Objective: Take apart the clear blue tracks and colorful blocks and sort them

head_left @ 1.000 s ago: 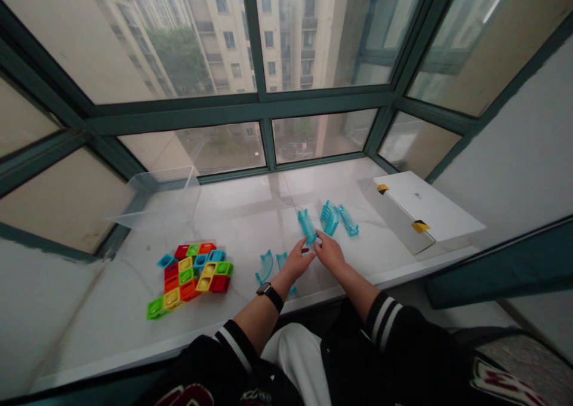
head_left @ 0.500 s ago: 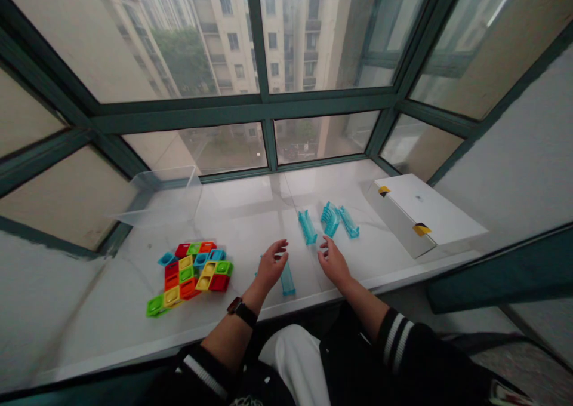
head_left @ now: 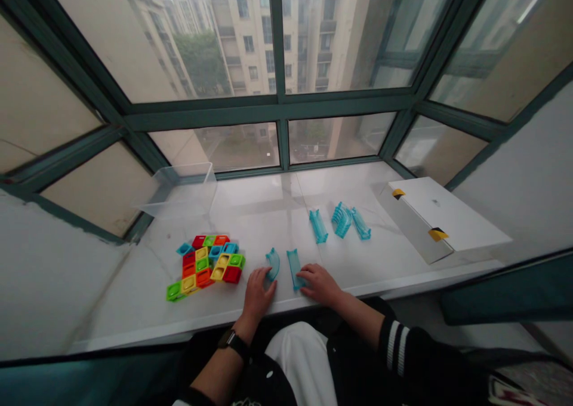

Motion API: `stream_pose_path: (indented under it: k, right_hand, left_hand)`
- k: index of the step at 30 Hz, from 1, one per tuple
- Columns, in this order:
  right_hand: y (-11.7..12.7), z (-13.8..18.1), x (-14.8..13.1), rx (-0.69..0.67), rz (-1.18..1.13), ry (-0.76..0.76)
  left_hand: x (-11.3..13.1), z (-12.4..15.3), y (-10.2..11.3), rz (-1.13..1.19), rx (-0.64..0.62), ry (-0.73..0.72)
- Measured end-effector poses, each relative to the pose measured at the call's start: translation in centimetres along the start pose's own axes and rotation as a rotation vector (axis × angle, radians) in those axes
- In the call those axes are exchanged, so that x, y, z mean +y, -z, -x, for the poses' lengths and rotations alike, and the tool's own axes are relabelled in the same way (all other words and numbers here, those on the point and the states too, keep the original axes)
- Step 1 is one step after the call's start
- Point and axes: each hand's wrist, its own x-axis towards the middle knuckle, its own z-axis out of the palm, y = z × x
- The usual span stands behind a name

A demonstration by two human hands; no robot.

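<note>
My left hand (head_left: 258, 291) rests on the white sill at the near edge, its fingertips touching a curved translucent blue track piece (head_left: 271, 263). Just to the right, my right hand (head_left: 319, 282) has its fingers on the near end of a straight blue track piece (head_left: 294, 267). Both hands lie low with fingers bent over the pieces. Farther back lie another straight blue track (head_left: 318, 225) and a small cluster of blue track pieces (head_left: 350, 221). A patch of joined coloured square tiles (head_left: 206, 264) sits left of my left hand.
A clear plastic box (head_left: 181, 190) stands at the back left of the marble sill (head_left: 264, 215). A white flat box with yellow tabs (head_left: 443, 216) lies at the right. Window frames and glass close the far side; my lap is below the sill edge.
Both hands drew back from the far straight track toward the near edge and came down onto the curved and straight pieces. The camera shifted left.
</note>
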Motion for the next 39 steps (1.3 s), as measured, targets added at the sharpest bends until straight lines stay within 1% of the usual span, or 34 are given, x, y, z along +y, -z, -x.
stream_pose_path:
  k: [7,13,19,21,23,25,26,28,31,33,35,39]
  right_hand:
    - [-0.1,0.5,0.5,0.081,-0.105,-0.068]
    - [-0.3,1.0,0.7,0.147,-0.151,-0.061]
    - [0.0,1.0,0.8,0.178,-0.186,-0.066]
    - [0.4,1.0,0.6,0.192,-0.193,-0.053]
    - [0.9,0.9,0.1,0.207,-0.204,-0.031]
    - [1.4,0.7,-0.7,0.212,-0.221,0.002]
    - [1.6,0.6,-1.2,0.213,-0.233,0.020]
    - [2.1,0.3,-2.2,0.218,-0.264,0.048]
    - [2.7,-0.1,-3.8,0.232,-0.296,0.061]
    - [3.2,-0.4,-4.5,0.235,-0.304,0.068]
    - [3.5,-0.5,-4.9,0.242,-0.303,0.077]
    - [3.5,-0.4,-4.7,0.279,-0.289,0.087]
  left_hand:
    - [0.2,-0.1,0.5,0.016,-0.031,-0.036]
    - [0.3,-0.2,0.7,0.028,-0.065,-0.099]
    - [0.3,-0.1,0.6,0.021,-0.069,-0.074]
    - [0.7,0.1,0.8,0.041,-0.043,-0.071]
    - [1.4,0.1,1.2,0.076,0.014,-0.059]
    - [2.5,-0.1,1.6,0.135,0.044,-0.028]
    - [3.1,-0.3,1.8,0.180,0.026,-0.002]
    - [4.4,-1.0,1.9,0.316,-0.062,0.068]
    - [6.0,-1.9,1.4,0.600,-0.210,0.192]
    - [6.6,-2.2,0.9,0.763,-0.262,0.251]
    - [7.0,-2.2,0.5,0.858,-0.280,0.291]
    - [7.1,-2.0,0.2,0.948,-0.273,0.347]
